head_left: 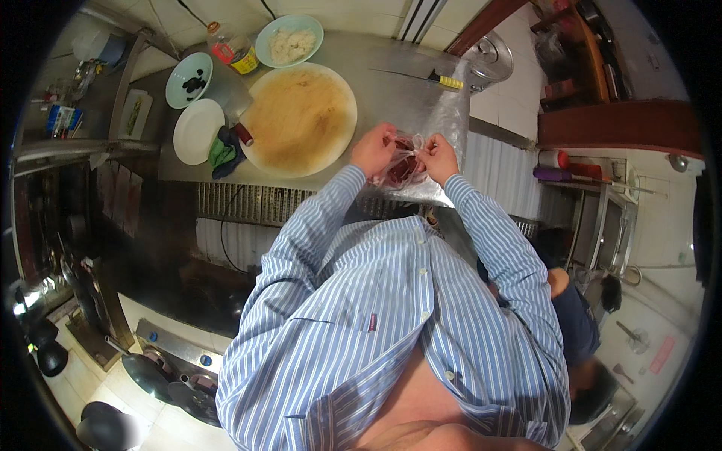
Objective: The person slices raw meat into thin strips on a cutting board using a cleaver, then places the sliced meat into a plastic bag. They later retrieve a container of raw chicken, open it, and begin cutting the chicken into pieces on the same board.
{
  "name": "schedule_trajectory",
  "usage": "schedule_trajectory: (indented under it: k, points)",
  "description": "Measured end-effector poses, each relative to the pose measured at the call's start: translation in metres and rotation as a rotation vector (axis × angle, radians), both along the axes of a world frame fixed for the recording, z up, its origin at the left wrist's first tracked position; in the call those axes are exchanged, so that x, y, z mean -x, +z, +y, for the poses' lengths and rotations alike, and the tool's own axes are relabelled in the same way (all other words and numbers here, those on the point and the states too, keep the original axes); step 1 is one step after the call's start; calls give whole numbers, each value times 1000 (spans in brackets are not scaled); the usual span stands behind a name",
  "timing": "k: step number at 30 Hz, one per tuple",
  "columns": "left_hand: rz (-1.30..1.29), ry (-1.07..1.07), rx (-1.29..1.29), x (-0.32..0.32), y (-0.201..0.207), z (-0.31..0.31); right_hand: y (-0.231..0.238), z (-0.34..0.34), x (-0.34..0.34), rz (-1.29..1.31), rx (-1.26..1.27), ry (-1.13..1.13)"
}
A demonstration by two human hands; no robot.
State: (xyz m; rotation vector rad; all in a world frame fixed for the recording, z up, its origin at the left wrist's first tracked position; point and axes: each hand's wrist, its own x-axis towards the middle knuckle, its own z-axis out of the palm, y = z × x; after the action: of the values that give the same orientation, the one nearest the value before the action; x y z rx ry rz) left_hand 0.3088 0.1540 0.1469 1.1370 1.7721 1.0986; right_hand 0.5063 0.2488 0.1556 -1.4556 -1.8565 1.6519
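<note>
Where the fingers meet: clear plastic bag (397,177), dark red contents (404,164) (possibly meat), held between both hands.
Left hand (374,150): fingers grasping the bag's left side.
Right hand (438,156): fingertips pinching the gathered neck (418,143), which looks knotted.
Step in hand: judged to be work on that neck; tying or undoing, cannot tell.
Next move: likely calls for a steady left hold and small, careful pulls from the right fingertips; rough tugging could tear the film.
Round board (301,116): left of the fingers, near, brown-stained.
Yellow-handled knife (448,81): beyond the right fingers, on the steel counter (376,56).
Pale-food bowl (265,41): beyond the board, left of the fingers.
Green and dark cloth (222,154): well left, beside the board.
White plate (198,133): farther left.
Dark-pieces bowl (176,92): farthest left of these.
</note>
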Motion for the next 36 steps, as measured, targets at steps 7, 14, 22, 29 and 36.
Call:
schedule_trajectory:
  k: [7,14,22,29,36]
  points:
    - [-67,-199,73,-46,-14,-50,-22,8,-5,-209,-471,571]
    - [-428,109,69,-68,-19,-54,15,40,42,-532,323,632]
    - [-764,236,-34,-69,-13,-36,40,36,32,-250,424,440]
    - [-1100,175,9,-33,23,-28,55,40,28,-177,61,606]
    - [-804,426,155,22,1,-46,46,44,-42,-161,-467,669]
